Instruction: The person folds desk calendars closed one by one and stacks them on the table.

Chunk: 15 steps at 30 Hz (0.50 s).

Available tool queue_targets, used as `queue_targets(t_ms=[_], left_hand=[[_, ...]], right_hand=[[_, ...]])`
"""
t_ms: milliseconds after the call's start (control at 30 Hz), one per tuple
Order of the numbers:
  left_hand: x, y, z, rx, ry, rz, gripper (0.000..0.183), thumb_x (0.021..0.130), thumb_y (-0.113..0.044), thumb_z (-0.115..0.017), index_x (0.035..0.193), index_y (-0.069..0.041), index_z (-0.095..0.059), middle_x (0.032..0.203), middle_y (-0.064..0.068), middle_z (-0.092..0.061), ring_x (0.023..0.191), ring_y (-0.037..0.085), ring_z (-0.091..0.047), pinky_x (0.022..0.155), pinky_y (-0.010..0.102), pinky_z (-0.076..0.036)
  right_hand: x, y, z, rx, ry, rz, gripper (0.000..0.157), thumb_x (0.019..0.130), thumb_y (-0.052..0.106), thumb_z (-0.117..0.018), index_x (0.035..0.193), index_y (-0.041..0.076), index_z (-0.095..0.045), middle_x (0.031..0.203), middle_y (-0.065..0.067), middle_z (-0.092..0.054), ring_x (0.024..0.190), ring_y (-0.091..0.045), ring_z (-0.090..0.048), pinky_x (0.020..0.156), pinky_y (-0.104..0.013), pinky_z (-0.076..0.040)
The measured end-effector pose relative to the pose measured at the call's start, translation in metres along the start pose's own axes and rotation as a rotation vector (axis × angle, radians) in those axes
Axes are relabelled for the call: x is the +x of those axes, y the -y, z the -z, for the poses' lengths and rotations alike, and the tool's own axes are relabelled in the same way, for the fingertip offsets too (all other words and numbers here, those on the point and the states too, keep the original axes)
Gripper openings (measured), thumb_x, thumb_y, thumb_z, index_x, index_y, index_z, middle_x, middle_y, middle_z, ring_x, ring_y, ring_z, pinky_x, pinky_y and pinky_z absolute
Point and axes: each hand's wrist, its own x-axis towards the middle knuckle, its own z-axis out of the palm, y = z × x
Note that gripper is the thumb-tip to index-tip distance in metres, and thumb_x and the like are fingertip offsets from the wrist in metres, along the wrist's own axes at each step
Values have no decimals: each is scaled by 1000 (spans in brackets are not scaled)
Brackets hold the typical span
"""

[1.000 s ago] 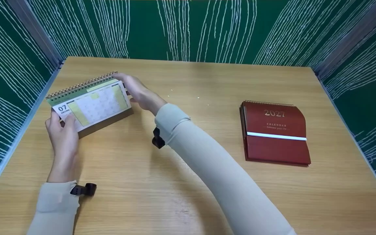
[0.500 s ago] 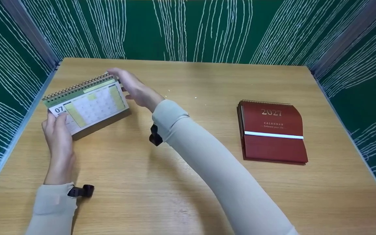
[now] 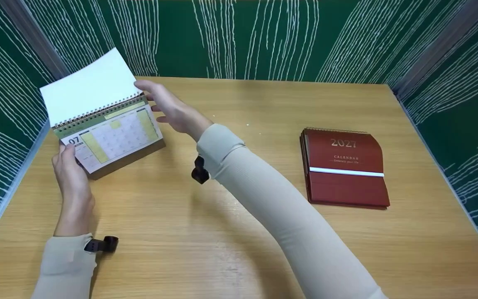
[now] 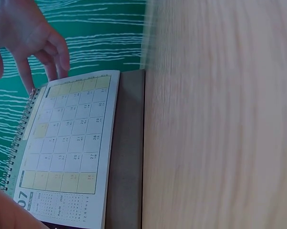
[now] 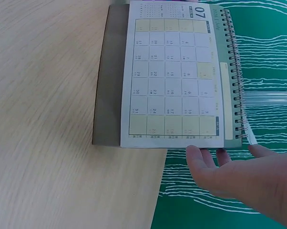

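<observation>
A spiral desk calendar [image 3: 114, 135] stands tilted on its brown base at the table's left, showing page 07. Above its ring binding a blank white page [image 3: 91, 87] stands raised. My left hand [image 3: 72, 182] grips the calendar's lower left corner, thumb on the front; its other fingers are mostly hidden behind. At the upper right end, my right hand [image 3: 172, 109] has its fingers spread beside the binding. One fingertip meets the raised page's edge in the head view, while other fingertips [image 5: 195, 155] lie against the calendar's side edge in the right wrist view.
A dark red 2027 calendar [image 3: 347, 168] with a white band lies on the right of the wooden table [image 3: 230, 216]. Small white specks lie near the table's middle. Green walls [image 3: 264, 41] with white streaks enclose the back and sides.
The white page has swung up above the rings; earlier it was not visible there. The left thumb has slid slightly left and down along the calendar. The right hand stays at the upper right end.
</observation>
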Motion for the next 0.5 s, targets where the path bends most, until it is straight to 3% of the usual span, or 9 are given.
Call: queue_targets(t_ms=[200, 500], left_hand=[[1, -1, -1, -53, 9, -35, 52, 114, -34, -23, 155, -38, -54, 133, -11, -38, 127, 7, -32, 111, 27, -23], [1, -2, 2, -26, -4, 32, 50, 114, -40, -22, 156, -45, -50, 127, -12, -35, 120, 5, -31, 109, 28, -23]], right_hand=[[-4, 2, 1, 5, 3, 16, 58, 107, 56, -43, 161, 33, -42, 162, 2, -43, 148, -27, -41, 123, -48, -34], [-11, 4, 4, -3, -1, 30, 57, 108, 55, -43, 161, 33, -42, 162, 2, -44, 146, -27, -43, 122, -49, -36]])
